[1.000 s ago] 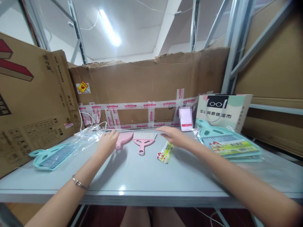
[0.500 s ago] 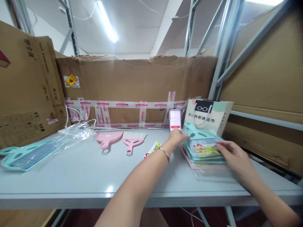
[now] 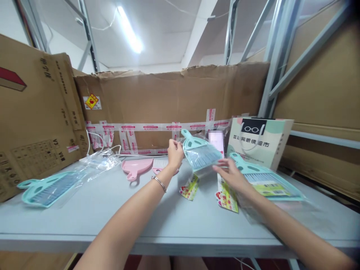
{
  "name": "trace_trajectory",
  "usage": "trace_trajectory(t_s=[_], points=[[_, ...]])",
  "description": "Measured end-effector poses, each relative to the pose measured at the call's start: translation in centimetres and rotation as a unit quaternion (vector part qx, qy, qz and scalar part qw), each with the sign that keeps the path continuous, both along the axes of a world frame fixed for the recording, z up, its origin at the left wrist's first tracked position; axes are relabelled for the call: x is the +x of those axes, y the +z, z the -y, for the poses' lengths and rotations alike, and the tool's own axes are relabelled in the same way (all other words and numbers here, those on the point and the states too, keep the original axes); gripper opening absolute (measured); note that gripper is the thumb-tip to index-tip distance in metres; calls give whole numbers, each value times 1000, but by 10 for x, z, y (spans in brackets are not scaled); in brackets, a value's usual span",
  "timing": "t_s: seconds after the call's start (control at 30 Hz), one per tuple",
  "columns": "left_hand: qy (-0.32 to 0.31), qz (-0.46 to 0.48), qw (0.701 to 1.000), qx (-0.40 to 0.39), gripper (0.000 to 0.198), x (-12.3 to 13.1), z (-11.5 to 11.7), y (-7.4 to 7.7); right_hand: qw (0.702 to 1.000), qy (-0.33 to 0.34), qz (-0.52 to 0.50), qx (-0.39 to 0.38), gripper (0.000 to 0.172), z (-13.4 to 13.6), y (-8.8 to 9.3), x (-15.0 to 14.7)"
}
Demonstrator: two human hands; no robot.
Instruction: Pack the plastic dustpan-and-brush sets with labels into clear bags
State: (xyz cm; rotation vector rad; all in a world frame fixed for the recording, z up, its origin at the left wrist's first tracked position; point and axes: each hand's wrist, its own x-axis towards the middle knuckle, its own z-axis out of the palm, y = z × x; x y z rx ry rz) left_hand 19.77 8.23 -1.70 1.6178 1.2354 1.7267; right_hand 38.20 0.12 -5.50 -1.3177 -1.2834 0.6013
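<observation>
Head view, sole view.

Item: turquoise dustpan-and-brush set (image 3: 201, 153), in transparent film, raised over the far middle of the table (image 3: 112, 223) and tilted, handle to the far left.

Left hand (image 3: 176, 154): fingers curled and apparently pinching the film at the set's left edge, beside the handle. Bracelet (image 3: 159, 183) at the wrist.

Right hand (image 3: 229, 174): fingers parted, at the set's near right corner; whether they grip it cannot be told.

Near middle: two printed label cards, one (image 3: 189, 188) below the set, the other (image 3: 227, 198) below the right hand.

Left of middle: pink dustpan (image 3: 137, 168); beside it a pink hand brush (image 3: 160, 164), partly hidden by the left wrist.

Far left: a film-wrapped turquoise set (image 3: 49, 191), flat.

Right: wrapped turquoise sets (image 3: 263, 176), piled, with a paper carrier bag (image 3: 244, 131) behind. Phone (image 3: 216, 139), part hidden by the raised set.

Hazards, as judged: slick film could slide in the left pinch, dropping the set; a swing of its wide end could knock the phone; the right forearm, low by the pile, could drag its loose film.
</observation>
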Motion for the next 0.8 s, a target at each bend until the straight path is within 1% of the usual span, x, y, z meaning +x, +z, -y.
trace_trajectory(t_s=[0.07, 0.13, 0.2, 0.23, 0.33, 0.43, 0.57, 0.63, 0.7, 0.73, 0.77, 0.8], points=[[18, 38, 999, 20, 13, -13, 1, -3, 999, 39, -8, -23, 30, -16, -6, -18], [20, 59, 997, 40, 13, -22, 1, -5, 992, 67, -79, -78, 26, -31, -10, -32], [5, 79, 996, 51, 14, -27, 2, -7, 973, 79, -162, -141, 22, -45, -12, -44], [-9, 88, 995, 55, 14, -28, 4, -7, 965, 86, -190, -159, 21, -51, -12, -49], [-53, 134, 987, 64, 14, -26, 10, -5, 948, 114, -242, -174, 21, -63, -11, -64], [-71, 229, 970, 42, 13, -19, 13, 0, 921, 155, -306, -187, 19, -68, -10, -75], [-70, 367, 927, -29, 12, -1, 7, 13, 885, 214, -357, -210, 12, -69, -9, -82], [-83, 408, 909, -34, 12, 10, 1, 23, 857, 254, -392, -218, 7, -70, -7, -80], [-95, 430, 898, -15, 12, 16, -7, 35, 837, 277, -427, -201, 9, -72, -1, -75], [-92, 437, 895, -2, 12, 16, -12, 42, 835, 276, -439, -181, 12, -73, 2, -71], [-80, 439, 895, 14, 12, 11, -17, 50, 841, 263, -445, -158, 15, -73, 7, -67], [-57, 437, 897, 30, 11, 0, -22, 57, 850, 243, -446, -138, 18, -73, 11, -62]])
